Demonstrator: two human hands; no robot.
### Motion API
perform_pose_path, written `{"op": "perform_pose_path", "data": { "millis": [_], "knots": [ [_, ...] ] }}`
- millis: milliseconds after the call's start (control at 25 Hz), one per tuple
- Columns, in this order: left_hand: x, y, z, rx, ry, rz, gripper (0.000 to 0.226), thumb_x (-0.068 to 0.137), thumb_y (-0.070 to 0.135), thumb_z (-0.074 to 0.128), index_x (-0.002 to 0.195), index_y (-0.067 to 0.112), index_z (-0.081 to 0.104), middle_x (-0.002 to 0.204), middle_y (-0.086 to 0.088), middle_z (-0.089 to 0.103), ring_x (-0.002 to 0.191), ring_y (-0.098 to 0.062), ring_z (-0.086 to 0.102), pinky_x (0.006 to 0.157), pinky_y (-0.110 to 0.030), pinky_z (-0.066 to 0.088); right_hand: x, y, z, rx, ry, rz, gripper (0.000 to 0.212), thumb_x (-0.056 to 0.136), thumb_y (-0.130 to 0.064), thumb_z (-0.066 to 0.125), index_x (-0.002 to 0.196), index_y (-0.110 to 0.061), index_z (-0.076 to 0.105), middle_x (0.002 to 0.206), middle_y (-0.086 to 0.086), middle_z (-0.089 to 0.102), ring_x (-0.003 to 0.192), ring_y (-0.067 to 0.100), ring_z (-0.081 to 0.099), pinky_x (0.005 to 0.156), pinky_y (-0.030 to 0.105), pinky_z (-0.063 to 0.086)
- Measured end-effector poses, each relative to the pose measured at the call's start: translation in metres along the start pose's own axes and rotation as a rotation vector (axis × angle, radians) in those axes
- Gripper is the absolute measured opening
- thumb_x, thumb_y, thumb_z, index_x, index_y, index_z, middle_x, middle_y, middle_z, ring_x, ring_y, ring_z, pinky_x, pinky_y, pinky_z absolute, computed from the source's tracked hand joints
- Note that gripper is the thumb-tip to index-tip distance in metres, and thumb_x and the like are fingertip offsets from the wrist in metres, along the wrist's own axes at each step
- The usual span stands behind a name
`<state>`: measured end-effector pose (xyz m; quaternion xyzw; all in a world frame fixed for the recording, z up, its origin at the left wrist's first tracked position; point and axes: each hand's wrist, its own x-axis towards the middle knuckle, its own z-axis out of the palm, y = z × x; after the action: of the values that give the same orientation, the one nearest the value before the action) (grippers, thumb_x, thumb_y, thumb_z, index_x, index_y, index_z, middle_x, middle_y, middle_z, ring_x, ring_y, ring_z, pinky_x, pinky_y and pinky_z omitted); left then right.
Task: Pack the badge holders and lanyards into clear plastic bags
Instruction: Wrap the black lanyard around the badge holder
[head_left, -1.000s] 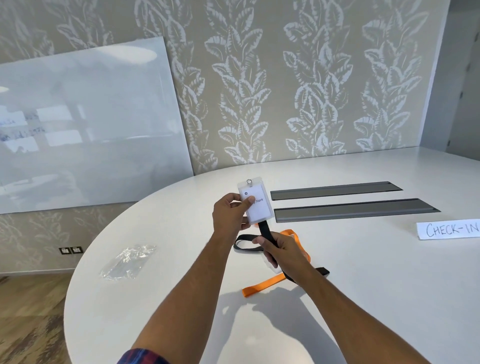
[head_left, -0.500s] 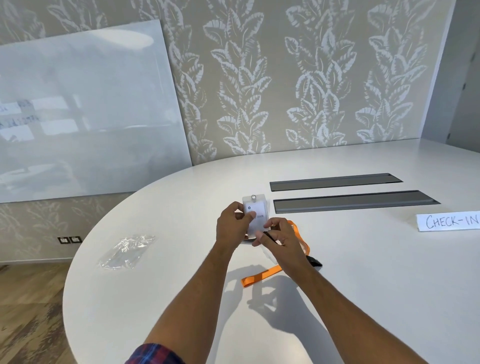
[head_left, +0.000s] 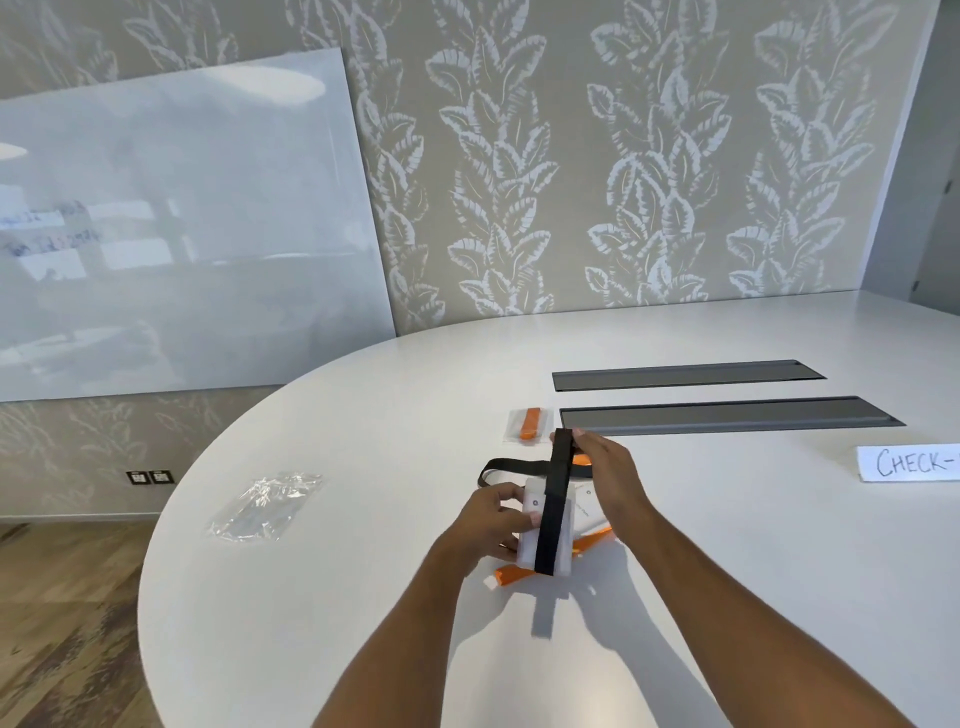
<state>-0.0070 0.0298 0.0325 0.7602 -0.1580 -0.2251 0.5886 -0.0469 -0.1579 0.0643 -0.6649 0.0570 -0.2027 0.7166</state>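
Observation:
My left hand (head_left: 493, 522) grips a clear badge holder (head_left: 530, 540) with a white card inside, just above the white table (head_left: 363, 597). A black lanyard (head_left: 555, 499) runs lengthwise over the holder's face; my right hand (head_left: 605, 473) pinches its upper end beyond the holder's far edge. The strap's free loop trails left behind the holder. An orange lanyard (head_left: 511, 574) lies on the table under my hands, mostly hidden. A clear bag with an orange lanyard packed inside (head_left: 529, 425) lies farther back. Crumpled clear plastic bags (head_left: 265, 504) lie to the left.
Two grey cable hatches (head_left: 727, 413) are set in the table behind my hands. A paper sign reading CHECK- (head_left: 911, 462) sits at the right edge. A glass whiteboard (head_left: 171, 223) leans on the patterned wall. Wood floor shows at the left.
The badge holder came down from upright to low over the table. My right hand pulled the black lanyard up across the holder's face. The view shifted, revealing the packed bag.

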Motion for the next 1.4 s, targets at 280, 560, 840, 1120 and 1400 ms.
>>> {"op": "perform_pose_path", "data": {
  "millis": [280, 560, 840, 1120, 1400],
  "knots": [
    [-0.003, 0.011, -0.005, -0.202, -0.161, 0.033, 0.029, 0.082, 0.025, 0.078, 0.11, 0.024, 0.068, 0.102, -0.009, 0.074, 0.083, -0.029, 0.071, 0.074, -0.036, 0.06, -0.008, 0.027, -0.018, -0.142, 0.002, 0.032, 0.025, 0.092, -0.005, 0.054, 0.1, -0.011, 0.077, 0.096, 0.002, 0.074, 0.089, 0.012, 0.066, 0.083, 0.028, 0.048],
    [0.001, 0.025, 0.008, -0.377, -0.18, 0.119, 0.029, 0.083, 0.023, 0.074, 0.111, 0.018, 0.068, 0.101, -0.011, 0.072, 0.08, -0.026, 0.071, 0.073, -0.034, 0.06, -0.03, 0.046, 0.003, -0.398, -0.151, -0.121, 0.037, 0.089, 0.001, 0.063, 0.09, -0.036, 0.061, 0.08, -0.02, 0.064, 0.073, -0.01, 0.065, 0.062, 0.006, 0.049],
    [0.01, 0.032, 0.005, -0.345, 0.061, 0.153, 0.011, 0.093, 0.009, 0.068, 0.103, 0.013, 0.069, 0.093, -0.009, 0.074, 0.081, -0.03, 0.07, 0.075, -0.04, 0.061, -0.033, 0.061, 0.004, -0.344, 0.041, -0.176, 0.021, 0.097, -0.008, 0.061, 0.088, -0.024, 0.07, 0.076, -0.01, 0.069, 0.072, 0.007, 0.062, 0.065, 0.017, 0.051],
    [0.017, 0.019, 0.007, -0.323, 0.335, 0.151, 0.008, 0.092, 0.007, 0.069, 0.094, 0.014, 0.068, 0.088, -0.011, 0.075, 0.075, -0.027, 0.071, 0.058, -0.031, 0.059, -0.048, 0.075, 0.0, -0.557, -0.041, -0.183, 0.015, 0.098, -0.025, 0.061, 0.095, -0.015, 0.071, 0.088, 0.0, 0.071, 0.084, 0.014, 0.064, 0.073, 0.027, 0.052],
    [0.03, 0.028, 0.021, -0.298, 0.503, 0.161, 0.011, 0.09, 0.006, 0.07, 0.093, 0.016, 0.067, 0.082, -0.006, 0.074, 0.074, -0.023, 0.072, 0.06, -0.035, 0.062, -0.05, 0.071, -0.002, -0.523, -0.074, -0.139, 0.021, 0.1, -0.031, 0.06, 0.101, -0.013, 0.072, 0.089, -0.005, 0.068, 0.084, 0.009, 0.061, 0.07, 0.016, 0.043]
  ]
}}
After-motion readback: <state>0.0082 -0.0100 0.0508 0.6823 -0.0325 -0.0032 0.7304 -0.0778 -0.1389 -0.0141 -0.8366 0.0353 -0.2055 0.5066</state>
